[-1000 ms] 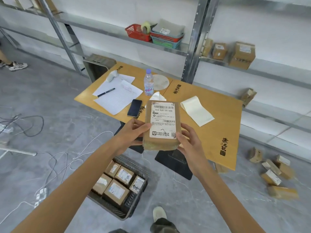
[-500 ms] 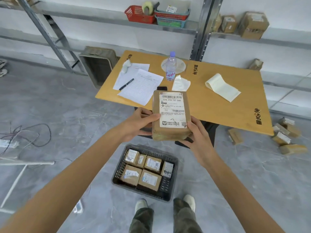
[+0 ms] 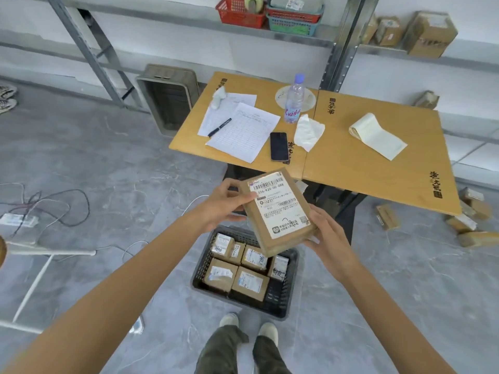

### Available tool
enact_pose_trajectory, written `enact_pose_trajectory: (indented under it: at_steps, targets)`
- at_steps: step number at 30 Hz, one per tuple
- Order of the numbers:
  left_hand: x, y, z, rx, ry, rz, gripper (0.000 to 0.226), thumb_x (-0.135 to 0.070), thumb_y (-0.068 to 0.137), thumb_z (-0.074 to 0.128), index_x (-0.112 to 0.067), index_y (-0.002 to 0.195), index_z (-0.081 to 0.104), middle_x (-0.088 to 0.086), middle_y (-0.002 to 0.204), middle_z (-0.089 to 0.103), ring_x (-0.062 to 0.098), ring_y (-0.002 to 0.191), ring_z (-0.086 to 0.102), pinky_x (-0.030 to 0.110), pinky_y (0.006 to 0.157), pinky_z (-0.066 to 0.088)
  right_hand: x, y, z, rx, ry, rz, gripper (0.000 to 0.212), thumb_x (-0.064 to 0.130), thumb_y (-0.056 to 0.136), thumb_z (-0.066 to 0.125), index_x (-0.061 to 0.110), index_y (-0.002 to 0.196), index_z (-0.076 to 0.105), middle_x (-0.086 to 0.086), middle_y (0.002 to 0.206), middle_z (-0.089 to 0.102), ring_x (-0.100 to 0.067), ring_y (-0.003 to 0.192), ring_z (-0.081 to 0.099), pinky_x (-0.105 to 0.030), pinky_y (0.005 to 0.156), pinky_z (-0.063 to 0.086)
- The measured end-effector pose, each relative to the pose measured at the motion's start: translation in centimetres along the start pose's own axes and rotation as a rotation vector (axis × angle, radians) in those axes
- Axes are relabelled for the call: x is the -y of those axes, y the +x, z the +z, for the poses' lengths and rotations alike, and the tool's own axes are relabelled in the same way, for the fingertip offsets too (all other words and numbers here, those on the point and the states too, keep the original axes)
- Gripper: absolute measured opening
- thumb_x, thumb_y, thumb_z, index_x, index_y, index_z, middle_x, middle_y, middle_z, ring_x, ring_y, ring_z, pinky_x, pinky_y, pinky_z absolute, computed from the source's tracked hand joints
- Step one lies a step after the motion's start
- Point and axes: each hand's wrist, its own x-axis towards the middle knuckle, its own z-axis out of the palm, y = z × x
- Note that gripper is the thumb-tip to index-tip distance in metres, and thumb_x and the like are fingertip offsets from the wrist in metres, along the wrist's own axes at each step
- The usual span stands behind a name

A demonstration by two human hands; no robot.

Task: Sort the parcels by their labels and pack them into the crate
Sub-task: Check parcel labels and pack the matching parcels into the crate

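Note:
I hold a brown cardboard parcel (image 3: 278, 211) with a large white barcode label facing up, tilted, above the floor crate. My left hand (image 3: 225, 202) grips its upper left edge, thumb on the label. My right hand (image 3: 328, 234) grips its lower right corner from below. Under the parcel sits a black mesh crate (image 3: 278, 298) on the floor with several labelled brown parcels (image 3: 249, 283) packed side by side. More loose parcels (image 3: 471, 217) lie on the floor at the right.
A wooden table (image 3: 351, 163) beyond the crate carries papers, a pen, a phone (image 3: 279, 146), a water bottle (image 3: 293, 99), tissue and a label roll (image 3: 376, 136). Metal shelving behind holds baskets and boxes (image 3: 429, 33). A grey bin (image 3: 168, 97) stands at the left, cables (image 3: 51, 206) lie on the floor, and my feet are just below the crate.
The view has tipped downward and the parcel has come lower, off the table edge to over the crate, and rotated to a tilt. Both hands keep their hold.

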Motion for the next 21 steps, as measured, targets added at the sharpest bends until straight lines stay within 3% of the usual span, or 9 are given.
enact_pose_trajectory:
  at_steps: [6, 10, 12, 16, 18, 19, 21]
  targets:
    - [4.8, 2.8, -4.9, -0.032, -0.153, -0.052, 0.028, -0.006, 0.078, 0.073, -0.01, 0.093, 0.049, 0.019, 0.118, 0.058, 0.028, 0.092, 0.07, 0.037, 0.075, 0.06, -5.0, 3.8, 4.8, -0.189, 0.09, 0.095, 0.035, 0.037, 0.096, 0.048, 0.022, 0.128, 0.047, -0.001, 0.094, 0.065, -0.012, 0.088, 0.061, -0.032, 0.076, 0.049]
    - [9.4, 6.1, -8.7, -0.115, -0.213, -0.101, 0.029, -0.003, 0.077, 0.073, -0.008, 0.087, 0.047, 0.016, 0.114, 0.059, 0.027, 0.091, 0.069, 0.029, 0.064, 0.06, -10.6, 7.5, 9.2, -0.229, 0.159, 0.253, 0.048, 0.032, 0.09, 0.059, 0.03, 0.132, 0.036, -0.003, 0.109, 0.066, -0.017, 0.102, 0.063, -0.047, 0.093, 0.049]
    - [12.5, 8.2, -10.7, -0.143, -0.201, -0.13, 0.03, -0.002, 0.077, 0.073, -0.007, 0.086, 0.044, 0.013, 0.111, 0.059, 0.025, 0.088, 0.069, 0.026, 0.061, 0.06, -14.1, 9.5, 11.2, -0.205, 0.211, 0.333, 0.053, 0.026, 0.086, 0.065, 0.031, 0.13, 0.037, -0.002, 0.119, 0.065, -0.02, 0.107, 0.063, -0.053, 0.093, 0.05]
    - [21.3, 12.8, -13.8, -0.152, 0.08, -0.266, 0.025, -0.013, 0.082, 0.07, -0.012, 0.083, 0.045, 0.01, 0.106, 0.061, 0.022, 0.093, 0.064, 0.037, 0.076, 0.058, -23.0, 13.8, 12.9, -0.358, 0.176, 0.444, 0.056, 0.023, 0.085, 0.069, 0.03, 0.128, 0.034, -0.004, 0.119, 0.065, -0.025, 0.11, 0.063, -0.055, 0.094, 0.05]
    - [26.3, 14.9, -14.6, -0.091, 0.448, -0.253, 0.014, -0.023, 0.089, 0.06, -0.014, 0.094, 0.051, 0.009, 0.11, 0.061, 0.017, 0.09, 0.055, 0.016, 0.067, 0.046, -28.1, 15.6, 12.6, -0.417, 0.115, 0.503, 0.058, 0.024, 0.083, 0.071, 0.024, 0.128, 0.036, -0.008, 0.117, 0.065, -0.026, 0.105, 0.065, -0.051, 0.091, 0.053]
    - [29.0, 15.8, -14.9, -0.046, 0.597, -0.229, 0.02, -0.026, 0.092, 0.054, -0.013, 0.107, 0.052, 0.008, 0.115, 0.06, 0.014, 0.091, 0.052, 0.013, 0.064, 0.04, -30.8, 16.4, 12.3, -0.443, 0.079, 0.539, 0.06, 0.025, 0.082, 0.073, 0.022, 0.129, 0.036, -0.008, 0.115, 0.065, -0.024, 0.101, 0.066, -0.046, 0.085, 0.056]
    - [34.5, 17.4, -15.2, 0.013, 0.767, -0.196, 0.034, -0.028, 0.095, 0.046, -0.014, 0.127, 0.045, 0.004, 0.124, 0.054, 0.016, 0.105, 0.052, 0.015, 0.076, 0.045, -36.0, 18.0, 11.4, -0.482, -0.014, 0.603, 0.065, 0.025, 0.079, 0.075, 0.019, 0.13, 0.035, -0.007, 0.114, 0.064, -0.019, 0.095, 0.066, -0.038, 0.074, 0.057]
